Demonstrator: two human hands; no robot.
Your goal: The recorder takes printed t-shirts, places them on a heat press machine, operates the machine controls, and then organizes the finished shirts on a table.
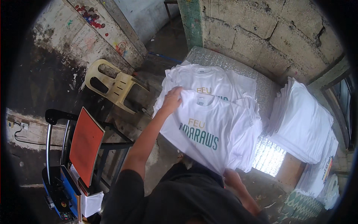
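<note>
A white T-shirt with yellow and green lettering on its chest is stretched between my two hands. At the shoulder beside its collar, my left hand is closed on the cloth. My right hand pinches the lower edge, close to my body. Beneath and beyond this shirt lies a pile of white T-shirts, the top one bearing the same kind of print. The held shirt covers the near part of that pile. Under the pile is a table covered in silver foil sheeting.
A tall stack of folded white cloth stands on the table's right. Beyond it rises a concrete block wall. To my left are a machine with a red-orange flat plate and a cream plastic chair. A plastic bag sits at lower right.
</note>
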